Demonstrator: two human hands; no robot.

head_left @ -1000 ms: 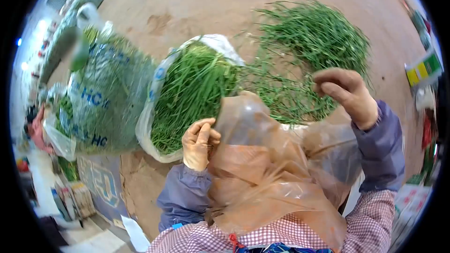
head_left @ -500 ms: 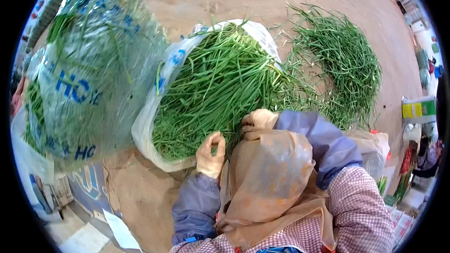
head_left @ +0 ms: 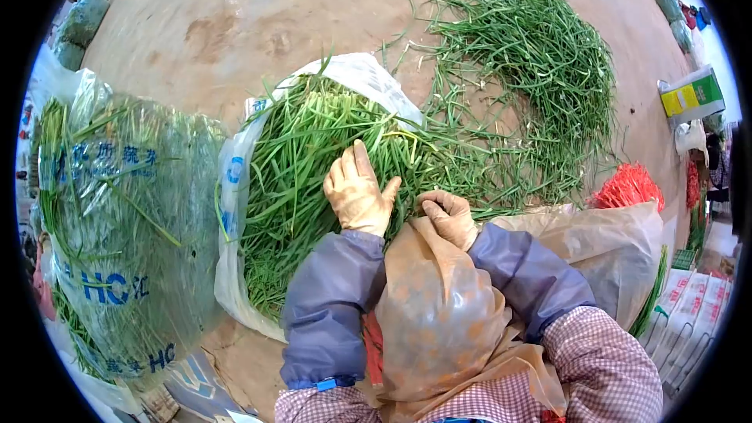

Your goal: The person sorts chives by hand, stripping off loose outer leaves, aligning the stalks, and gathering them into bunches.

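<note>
Head view. Bare floor point(head_left: 258, 31) stretched beyond the bag point(head_left: 356, 74), giving you your widest room at the far side. The bag's pale rim curved round its far and left edges; a packed bale point(head_left: 129, 211) stood just beside it on the left, and a loose pile point(head_left: 540, 63) lay to the right. Your apron point(head_left: 439, 321) bounded the near side, with red ties point(head_left: 630, 186) farther right.

The greens point(head_left: 294, 188) filled the bag's mouth, directly beneath and left of your left hand point(head_left: 360, 192), whose fingers were extended, thumb apart, palm down over the stalks. Your right hand point(head_left: 450, 219) lay at the greens' near right edge, against the apron's top, fingers curled towards the thumb; whether they pinched anything, you could not tell.

The greens' pale ends pointed to the far right, their leaves to the near left, so the long axis ran obliquely across the bag. Stalks in the loose pile crossed at various angles.
</note>
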